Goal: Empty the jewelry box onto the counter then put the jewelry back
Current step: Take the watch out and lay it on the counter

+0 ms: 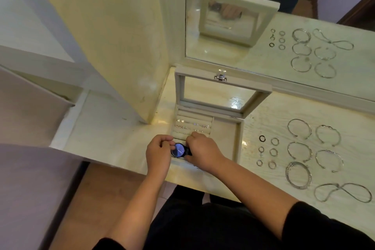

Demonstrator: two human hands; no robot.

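- The left grip has its fingers curled and pinches the left edge of a watch, which has a dark case and a blue dial.
- The right grip has its fingers curled over the watch's right side, where the dark strap begins; both grips thus grasp the watch.
- The watch is held over the front left corner of the jewelry box.
- Inside the box, the padded ring rolls at the back left hold small bright pieces; the right compartment shows bare lining.
- The glass-paned lid stands open at the back of the box, with a metal clasp on its top edge.
- On the worktop, just right of the box, six rings lie in two columns.
- Further right of the box lie the bangles in two columns, with a chain nearest the front edge.
- Behind the box, a mirror reflects the lid and the jewelry.
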